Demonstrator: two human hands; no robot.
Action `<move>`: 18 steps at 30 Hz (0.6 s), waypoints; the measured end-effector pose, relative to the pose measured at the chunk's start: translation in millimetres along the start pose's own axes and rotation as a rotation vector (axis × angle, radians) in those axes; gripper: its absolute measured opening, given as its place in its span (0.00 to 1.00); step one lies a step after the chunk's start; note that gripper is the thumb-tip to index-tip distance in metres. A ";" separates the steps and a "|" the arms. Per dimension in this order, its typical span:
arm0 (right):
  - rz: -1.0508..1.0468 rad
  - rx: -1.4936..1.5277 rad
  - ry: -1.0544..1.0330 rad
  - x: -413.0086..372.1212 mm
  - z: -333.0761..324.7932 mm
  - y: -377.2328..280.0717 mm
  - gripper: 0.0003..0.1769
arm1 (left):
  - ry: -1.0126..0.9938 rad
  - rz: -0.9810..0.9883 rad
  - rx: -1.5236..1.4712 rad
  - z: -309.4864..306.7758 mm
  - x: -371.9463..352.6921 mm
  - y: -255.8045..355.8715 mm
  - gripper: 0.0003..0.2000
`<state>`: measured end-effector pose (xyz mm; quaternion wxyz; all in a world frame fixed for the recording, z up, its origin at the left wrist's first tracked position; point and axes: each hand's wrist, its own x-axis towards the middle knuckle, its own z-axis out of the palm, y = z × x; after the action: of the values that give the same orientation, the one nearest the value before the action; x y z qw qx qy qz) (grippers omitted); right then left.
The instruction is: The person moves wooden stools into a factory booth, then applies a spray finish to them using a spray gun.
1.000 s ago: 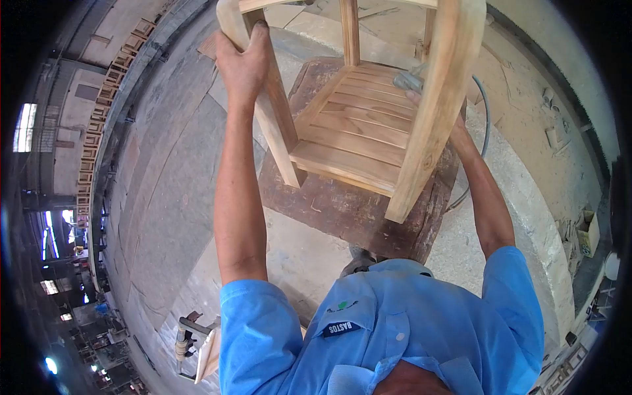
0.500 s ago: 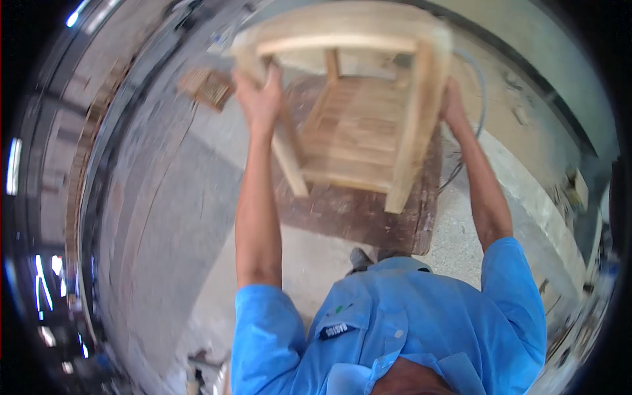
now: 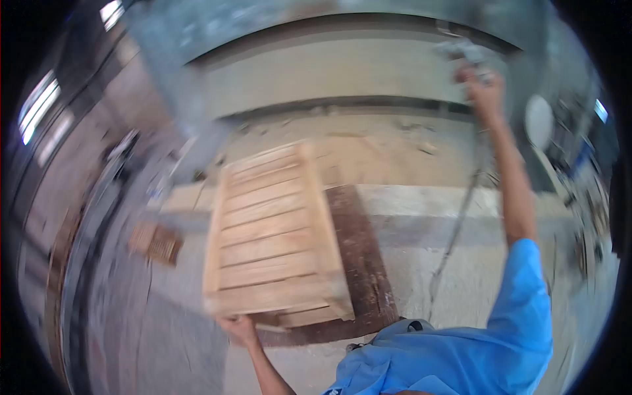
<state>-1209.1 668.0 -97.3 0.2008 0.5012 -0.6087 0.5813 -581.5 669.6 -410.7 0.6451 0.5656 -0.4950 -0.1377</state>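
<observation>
A small slatted table [image 3: 266, 224] of pale bare wood stands on a worn dark brown board [image 3: 368, 263], its slats facing up. At its near left corner, my left hand [image 3: 238, 327] grips the edge, with some fingers hidden under the wood. My right arm is stretched far forward to the right. In my right hand [image 3: 486, 92], closed and blurred, is a metallic spray gun [image 3: 467, 54]. A dark hose [image 3: 454, 237] hangs below that hand and runs down towards my waist.
A dusty ledge [image 3: 368, 155] strewn with scraps lies beyond the table, below a pale back panel [image 3: 329, 72]. A brown slatted wooden piece [image 3: 156, 242] rests on the floor at left. A white round object [image 3: 539, 122] stands at right.
The table, held up in both hands before, now rests slats up on the board. My right hand has left it and reached forward to the spray gun; my left moved to the near corner.
</observation>
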 end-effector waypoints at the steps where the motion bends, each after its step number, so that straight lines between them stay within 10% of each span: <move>1: 0.096 -0.036 0.039 33.6 0.1 8.5 0.19 | 0.034 -0.019 0.040 -4.9 -13.0 -10.0 0.32; 8: -0.402 -0.203 -0.012 224.4 66.0 133.2 0.21 | 0.026 -0.136 0.155 3.9 -6.4 3.5 0.30; 11: -0.002 -0.186 -0.056 200.3 92.9 125.6 0.19 | 0.061 -0.144 0.071 8.6 -7.0 6.8 0.30; 13: -0.280 -0.101 -0.174 177.4 106.4 136.3 0.18 | 0.080 -0.108 0.021 13.8 -8.8 8.7 0.29; 15: -0.815 -0.202 0.146 203.2 136.9 251.0 0.18 | 0.101 -0.160 0.062 9.5 -5.0 -11.9 0.29; 16: -0.358 0.061 0.062 187.4 134.6 213.7 0.19 | 0.100 -0.188 0.085 6.8 -5.4 -16.5 0.29; 18: -0.355 0.079 0.107 184.0 137.7 219.4 0.21 | 0.079 -0.277 0.069 13.8 -0.4 6.9 0.29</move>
<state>-1424.3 434.4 -89.7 0.3124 0.5766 -0.4761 0.5859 -595.4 663.9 -406.7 0.6189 0.6554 -0.3909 -0.1859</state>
